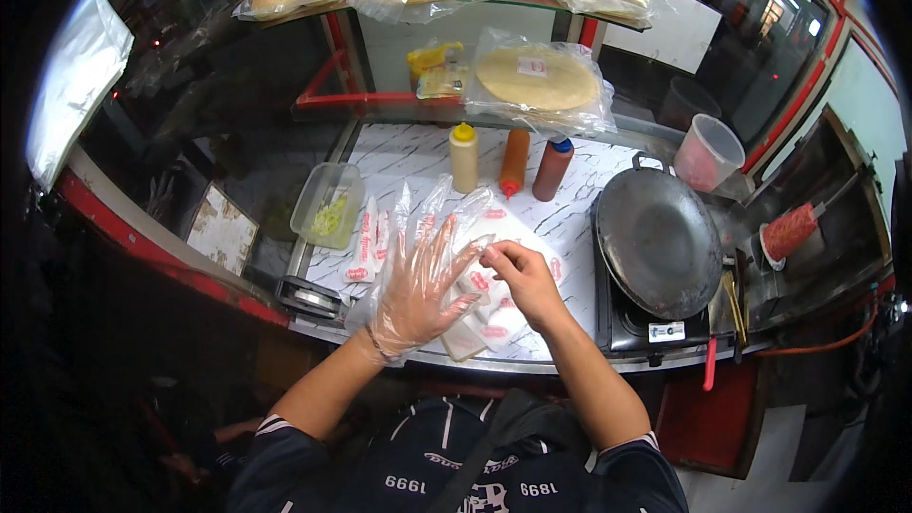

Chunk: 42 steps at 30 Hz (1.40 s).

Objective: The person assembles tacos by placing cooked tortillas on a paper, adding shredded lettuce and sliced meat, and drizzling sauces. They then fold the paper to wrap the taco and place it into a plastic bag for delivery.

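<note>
My left hand [416,293] is inside a loose, clear plastic glove [439,198], its fingers spread above the counter. Empty glove tips stick out beyond my fingers. My bare right hand [534,287] pinches the glove near one of its finger ends, thumb against forefinger. Below both hands lie white wrapping papers [534,245] with red print, partly hidden by them. Folded printed paper sleeves [364,245] rest to the left of my gloved hand.
A clear tub [330,182] of chopped greens stands left. Behind are a yellow-capped bottle [464,160], an orange bottle [514,160] and a red-brown bottle [553,173]. A black pan [660,242] sits on a stove at right, beside a meat spit [790,232]. Bagged flatbreads [537,76] lie behind.
</note>
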Tool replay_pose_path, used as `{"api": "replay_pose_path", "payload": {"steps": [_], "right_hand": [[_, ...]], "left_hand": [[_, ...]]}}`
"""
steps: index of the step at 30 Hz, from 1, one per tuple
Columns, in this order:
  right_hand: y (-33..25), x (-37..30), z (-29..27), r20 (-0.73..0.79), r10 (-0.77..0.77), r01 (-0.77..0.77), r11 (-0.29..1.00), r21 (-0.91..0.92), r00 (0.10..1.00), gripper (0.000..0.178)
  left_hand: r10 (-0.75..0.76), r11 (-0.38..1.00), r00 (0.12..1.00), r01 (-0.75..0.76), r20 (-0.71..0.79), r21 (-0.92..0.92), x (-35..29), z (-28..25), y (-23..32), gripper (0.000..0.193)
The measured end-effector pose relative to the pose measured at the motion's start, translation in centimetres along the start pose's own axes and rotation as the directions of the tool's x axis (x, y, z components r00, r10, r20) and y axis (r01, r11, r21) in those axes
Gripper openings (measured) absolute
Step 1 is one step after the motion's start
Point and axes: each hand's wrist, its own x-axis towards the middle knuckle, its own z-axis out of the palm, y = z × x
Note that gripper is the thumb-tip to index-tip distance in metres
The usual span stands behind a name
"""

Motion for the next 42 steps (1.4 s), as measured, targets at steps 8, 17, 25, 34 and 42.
{"api": "replay_pose_path", "payload": {"steps": [8, 17, 25, 34, 42], "right_hand": [[0.0, -1.1, 0.6, 0.123, 0.07, -0.095, 0.974, 0.207, 0.99, 0.03], [-0.6, 1.4, -0.1, 0.011, -0.224, 0.223, 0.966, -0.132, 0.975, 0.013], [-7.5, 8.8, -2.2, 0.092, -0.659, 0.495, 0.458, -0.738, 0.747, 0.009], [-18.0, 23.8, -14.1, -0.52, -0.419, -0.433, 0.289, -0.854, 0.744, 0.044], [-15.5, 21.7, -13.0, -0.46, -0.727, -0.255, 0.383, -0.888, 0.51, 0.051]], "left_hand": [[-0.164, 0.943, 0.976, 0.114, -0.14, -0.313, -0.7, 0.9, -0.6, 0.056], [0.002, -0.084, 0.968, 0.25, 0.25, -0.965, -2.6, 1.4, -5.7, 0.059], [-0.029, -0.603, 0.957, 0.213, 0.289, -0.768, -2.4, -4.2, -7.0, 0.06], [-0.283, 0.05, 0.949, 0.155, 0.135, -0.987, 4.4, -4.5, -15.5, 0.039], [-0.051, 0.993, 0.879, 0.094, -0.473, 0.067, 21.3, 2.0, -22.2, 0.032]]}}
